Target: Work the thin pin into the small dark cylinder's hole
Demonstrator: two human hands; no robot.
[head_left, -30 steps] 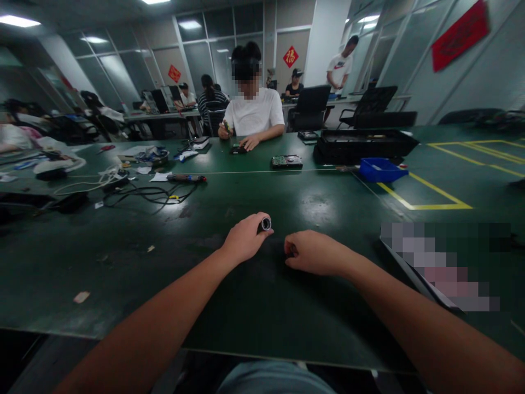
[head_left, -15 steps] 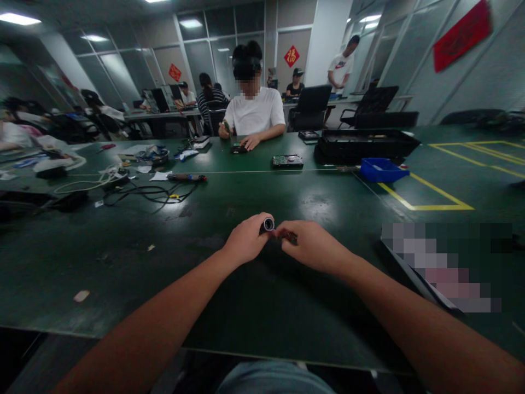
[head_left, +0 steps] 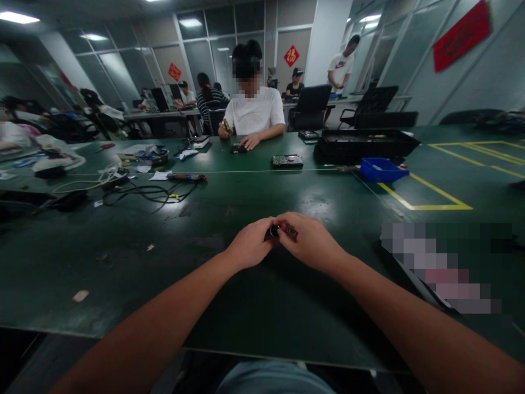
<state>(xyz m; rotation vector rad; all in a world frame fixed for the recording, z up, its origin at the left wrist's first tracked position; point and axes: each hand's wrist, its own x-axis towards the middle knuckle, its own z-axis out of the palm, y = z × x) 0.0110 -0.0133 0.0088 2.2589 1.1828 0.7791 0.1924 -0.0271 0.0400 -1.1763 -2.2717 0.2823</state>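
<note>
Both of my hands meet just above the green table (head_left: pixel 123 262), near its middle. My left hand (head_left: pixel 248 245) is closed round a small dark tube with a silvery rim (head_left: pixel 273 232), only its end showing. My right hand (head_left: pixel 312 244) is closed too, its fingertips pinching a small dark reddish part (head_left: pixel 290 232) held right against the tube's open end. Whether the part sits inside the tube is hidden by my fingers.
A blurred flat item (head_left: pixel 443 268) lies at my right. Farther off are a blue tray (head_left: pixel 381 169), a black case (head_left: pixel 365 143), a circuit board (head_left: pixel 287 161), cables (head_left: pixel 143 192) and a screwdriver (head_left: pixel 186 177). A person in white (head_left: pixel 254 112) works opposite; others sit behind.
My right hand has come up and leftward from the table with the small part until it meets the tube in my left hand; the left hand has barely shifted.
</note>
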